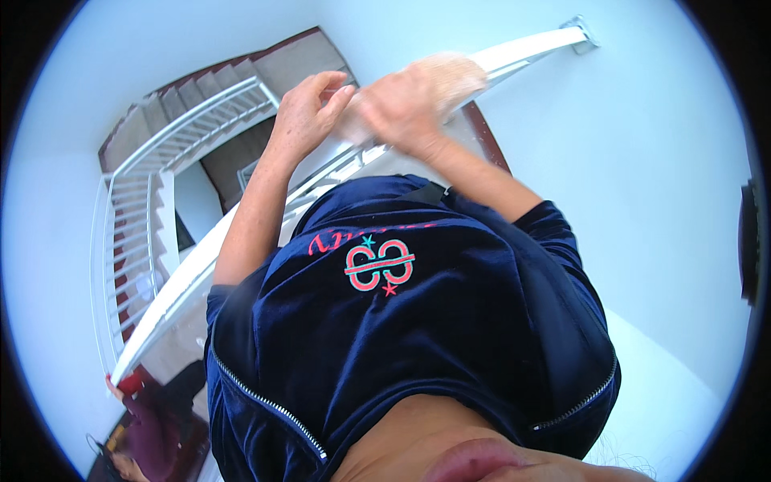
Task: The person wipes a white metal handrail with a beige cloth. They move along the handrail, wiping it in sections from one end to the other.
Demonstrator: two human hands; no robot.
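My right hand [401, 114] is smeared by motion. Its fingers are curled round a pale beige, fuzzy-looking cloth [456, 76], which bunches out beyond the knuckles over the white handrail [530, 48]. A blurred pale patch [350, 127], perhaps another part of the cloth, shows between my hands. To the left, my left hand [309, 112] is raised with fingers loosely bent and the thumb apart from them. I see nothing held in it. Its fingertips come close to my right hand.
The handrail curves from lower left to a wall bracket [585, 38]. Beyond it, stairs [181, 104] descend beside a white railing [128, 241]. At lower left is another person in a purple sleeve [148, 430], a hand by a red item [132, 379] near the rail. A pale wall [642, 185] stands right.
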